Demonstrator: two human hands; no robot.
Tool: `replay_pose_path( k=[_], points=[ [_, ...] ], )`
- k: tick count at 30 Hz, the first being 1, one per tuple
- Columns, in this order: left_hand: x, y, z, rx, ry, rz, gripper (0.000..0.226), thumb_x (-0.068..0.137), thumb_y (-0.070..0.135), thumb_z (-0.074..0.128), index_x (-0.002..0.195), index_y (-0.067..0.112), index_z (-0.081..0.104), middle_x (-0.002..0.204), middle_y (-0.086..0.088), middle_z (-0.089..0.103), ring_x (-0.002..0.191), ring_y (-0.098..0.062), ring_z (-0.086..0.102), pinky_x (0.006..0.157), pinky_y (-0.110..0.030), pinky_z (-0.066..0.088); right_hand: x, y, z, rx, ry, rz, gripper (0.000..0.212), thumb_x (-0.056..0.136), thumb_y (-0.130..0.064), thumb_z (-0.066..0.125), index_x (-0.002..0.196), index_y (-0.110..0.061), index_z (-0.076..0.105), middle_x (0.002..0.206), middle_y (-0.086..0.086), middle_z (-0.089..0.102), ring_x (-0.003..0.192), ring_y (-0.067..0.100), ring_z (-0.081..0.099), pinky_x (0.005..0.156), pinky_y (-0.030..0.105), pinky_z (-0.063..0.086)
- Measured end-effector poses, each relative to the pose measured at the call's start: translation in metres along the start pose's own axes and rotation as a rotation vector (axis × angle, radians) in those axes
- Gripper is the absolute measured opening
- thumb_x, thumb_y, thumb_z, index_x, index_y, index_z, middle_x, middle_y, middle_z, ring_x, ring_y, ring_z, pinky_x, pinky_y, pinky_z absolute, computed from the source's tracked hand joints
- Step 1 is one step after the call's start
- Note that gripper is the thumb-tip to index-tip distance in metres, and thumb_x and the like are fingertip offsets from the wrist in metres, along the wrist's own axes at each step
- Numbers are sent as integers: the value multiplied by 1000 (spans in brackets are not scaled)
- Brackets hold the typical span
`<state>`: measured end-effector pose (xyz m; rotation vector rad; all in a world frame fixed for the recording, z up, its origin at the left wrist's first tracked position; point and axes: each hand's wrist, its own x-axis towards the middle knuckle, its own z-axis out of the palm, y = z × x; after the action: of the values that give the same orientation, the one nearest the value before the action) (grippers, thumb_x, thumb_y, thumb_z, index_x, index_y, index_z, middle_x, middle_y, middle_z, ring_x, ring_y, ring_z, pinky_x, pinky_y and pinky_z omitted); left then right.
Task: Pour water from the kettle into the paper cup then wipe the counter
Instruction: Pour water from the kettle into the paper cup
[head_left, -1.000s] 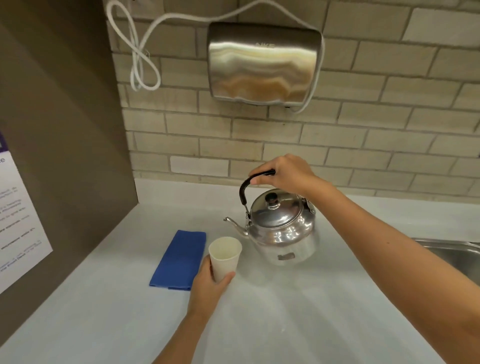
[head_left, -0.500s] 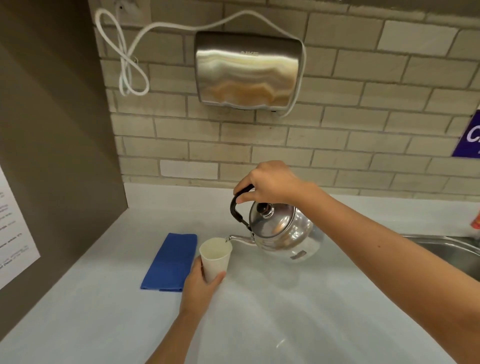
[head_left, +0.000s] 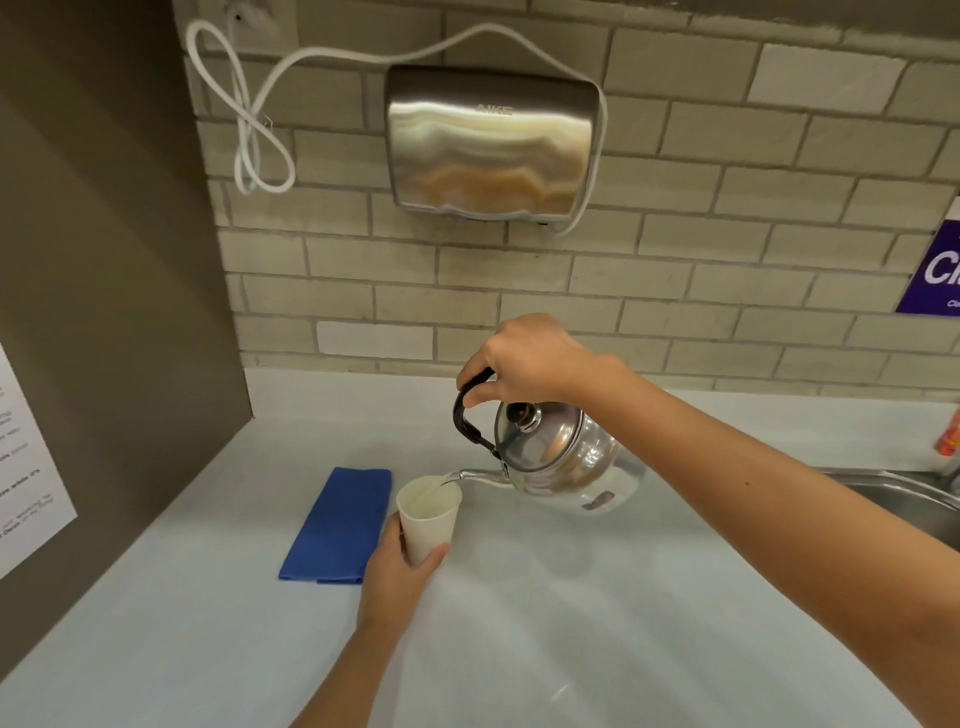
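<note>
A shiny steel kettle with a black handle is lifted off the pale counter and tilted to the left. My right hand grips its handle from above. The spout tip sits over the rim of a white paper cup, and water runs into it. My left hand holds the cup's lower part on the counter. A folded blue cloth lies flat just left of the cup.
A steel hand dryer with a looped white cable hangs on the tiled wall above. A steel sink lies at the right edge. A brown side panel with a paper notice closes the left side.
The kettle stood upright on the counter a second ago. My right hand has since raised it and tipped it left until the spout reached the cup. My left hand stays on the cup.
</note>
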<state>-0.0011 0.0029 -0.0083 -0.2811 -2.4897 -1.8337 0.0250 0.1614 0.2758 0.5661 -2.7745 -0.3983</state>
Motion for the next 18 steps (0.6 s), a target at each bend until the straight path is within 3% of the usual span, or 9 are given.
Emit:
replay_pose_path(
  k=[18],
  points=[
    [1,0,1,24,17,9,68,72,31,77,130,19,41,121,-3,59,104,-19,55,88,-34,50,1,-3,5,-6,9,-17,29,83,-52,57,106,-36,66,83,-3,74,63,15,51,45,22,28]
  ],
)
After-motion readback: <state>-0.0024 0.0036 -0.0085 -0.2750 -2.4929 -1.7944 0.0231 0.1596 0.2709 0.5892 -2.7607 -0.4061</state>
